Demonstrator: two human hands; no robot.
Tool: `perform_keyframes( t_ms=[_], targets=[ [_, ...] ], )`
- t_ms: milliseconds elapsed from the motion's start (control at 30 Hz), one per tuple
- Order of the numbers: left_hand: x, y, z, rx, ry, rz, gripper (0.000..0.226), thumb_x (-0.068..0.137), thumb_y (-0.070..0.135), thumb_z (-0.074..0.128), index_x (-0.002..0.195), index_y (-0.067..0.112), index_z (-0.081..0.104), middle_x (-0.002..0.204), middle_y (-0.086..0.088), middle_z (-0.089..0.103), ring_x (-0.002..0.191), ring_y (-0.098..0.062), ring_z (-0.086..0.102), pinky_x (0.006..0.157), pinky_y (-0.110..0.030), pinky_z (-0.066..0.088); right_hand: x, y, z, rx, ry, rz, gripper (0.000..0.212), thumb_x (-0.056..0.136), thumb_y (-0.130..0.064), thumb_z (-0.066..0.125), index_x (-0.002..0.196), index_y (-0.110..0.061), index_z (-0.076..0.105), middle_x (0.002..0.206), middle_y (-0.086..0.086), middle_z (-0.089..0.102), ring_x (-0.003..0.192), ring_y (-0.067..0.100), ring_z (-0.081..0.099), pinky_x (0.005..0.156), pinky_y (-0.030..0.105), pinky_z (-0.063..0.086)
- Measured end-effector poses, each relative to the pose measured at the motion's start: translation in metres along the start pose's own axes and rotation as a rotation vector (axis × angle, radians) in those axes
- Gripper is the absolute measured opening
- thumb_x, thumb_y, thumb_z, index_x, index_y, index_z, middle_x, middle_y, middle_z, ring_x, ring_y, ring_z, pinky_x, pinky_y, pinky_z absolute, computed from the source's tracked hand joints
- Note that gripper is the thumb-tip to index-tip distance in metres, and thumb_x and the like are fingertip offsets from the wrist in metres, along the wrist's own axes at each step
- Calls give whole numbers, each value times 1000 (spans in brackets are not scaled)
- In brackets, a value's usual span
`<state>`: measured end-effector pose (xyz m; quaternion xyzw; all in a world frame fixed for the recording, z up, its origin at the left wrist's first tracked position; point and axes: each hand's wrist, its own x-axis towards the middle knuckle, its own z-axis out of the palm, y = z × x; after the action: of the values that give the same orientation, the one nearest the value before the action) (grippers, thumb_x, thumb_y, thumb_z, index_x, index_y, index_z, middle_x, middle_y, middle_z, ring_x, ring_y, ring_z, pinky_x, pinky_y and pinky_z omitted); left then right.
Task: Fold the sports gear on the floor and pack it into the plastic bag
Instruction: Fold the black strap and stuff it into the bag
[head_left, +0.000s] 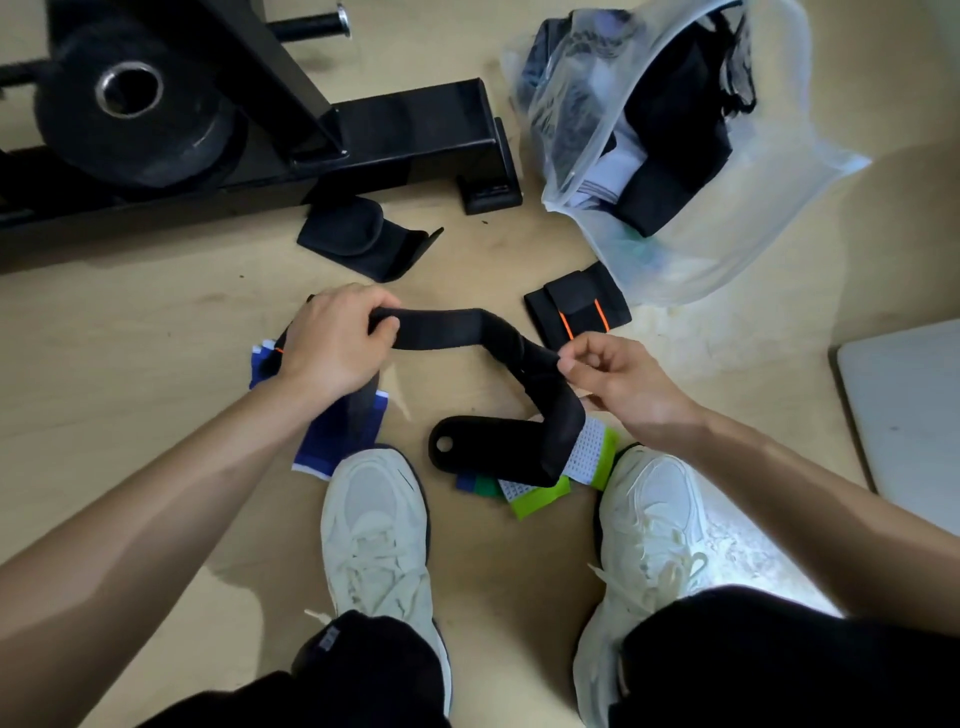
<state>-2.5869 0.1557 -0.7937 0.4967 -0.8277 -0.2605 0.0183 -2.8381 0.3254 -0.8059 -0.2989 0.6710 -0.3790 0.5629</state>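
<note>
A long black strap (457, 327) stretches between my hands above the floor. My left hand (332, 343) grips one end, fingers curled round it. My right hand (608, 374) pinches the strap further along, where it twists. Its far end, a black pad with a hole (488, 447), lies on the floor between my shoes. The clear plastic bag (727, 218) lies open at the upper right with dark folded gear inside. A folded black wrap with orange lines (576, 309) sits beside the bag. Another black pad (358, 239) lies further left.
A blue cloth (337, 431) lies under my left forearm. Green and white pieces (540, 493) lie under the strap's pad. A black gym machine frame (270, 140) with a foam roller fills the upper left. A grey board (909, 415) lies at the right. My white shoes (379, 530) stand below.
</note>
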Motion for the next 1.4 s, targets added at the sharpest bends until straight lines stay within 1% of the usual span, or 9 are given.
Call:
perform_keyframes(
  t_ms=[167,300,400,533,633,733,967,1167,1400],
  targets=[
    [-2,33,6,48,-170,443,57,87,43,57,142,31,56,144,11,55,139,-20,37,109,-44,26,1,-5,3,-123,-131,-96,5,96,-3,62,91,-4,63,72,4,56,69,14,51,64,22,49],
    [2,52,17,37,-260,545,29,95,51,59,116,35,70,115,16,67,121,-13,51,102,-34,26,-1,-13,4,-95,-169,-118,6,95,-1,62,94,4,63,75,11,59,70,16,56,66,24,51],
    [2,55,22,-9,-230,484,22,96,48,62,93,30,74,80,8,68,78,-14,58,73,-32,36,-6,-15,6,-67,-106,-83,4,95,-6,64,93,-3,65,78,10,61,70,14,59,66,22,52],
    [-4,53,26,-96,-228,297,29,89,54,59,79,30,72,64,4,64,61,-14,55,61,-38,49,-14,-5,14,-242,30,-43,16,82,-20,81,92,-16,69,80,4,69,66,8,58,65,20,50],
    [-8,52,30,-183,-264,172,36,81,59,57,71,28,70,65,5,67,66,-15,61,67,-43,54,-16,1,18,-363,105,-101,12,80,-18,81,88,-18,72,75,1,70,65,11,62,68,27,54],
    [-10,55,31,-246,-286,117,34,77,65,66,72,32,74,70,15,71,77,-5,66,72,-34,54,-17,-1,20,-464,145,-185,6,81,-17,78,84,-18,73,74,-7,71,70,8,66,70,23,53],
    [-8,60,32,-185,-322,138,26,85,50,72,72,28,75,68,9,70,71,-11,65,67,-37,55,-16,-3,22,-505,68,-259,6,81,-17,80,85,-17,76,72,-3,66,68,11,59,65,23,46],
    [-3,44,29,-46,-96,-75,39,94,47,65,63,23,66,58,6,62,69,-17,62,62,-30,40,-23,1,12,-391,24,-310,9,82,-6,78,78,-11,71,76,-6,63,69,6,58,69,16,45],
    [11,12,16,18,7,-130,35,96,47,62,74,21,69,66,3,66,79,-26,65,71,-42,54,-28,11,-12,-96,148,-138,11,90,-5,70,81,-6,65,64,-4,54,58,6,47,56,16,39]
  ],
)
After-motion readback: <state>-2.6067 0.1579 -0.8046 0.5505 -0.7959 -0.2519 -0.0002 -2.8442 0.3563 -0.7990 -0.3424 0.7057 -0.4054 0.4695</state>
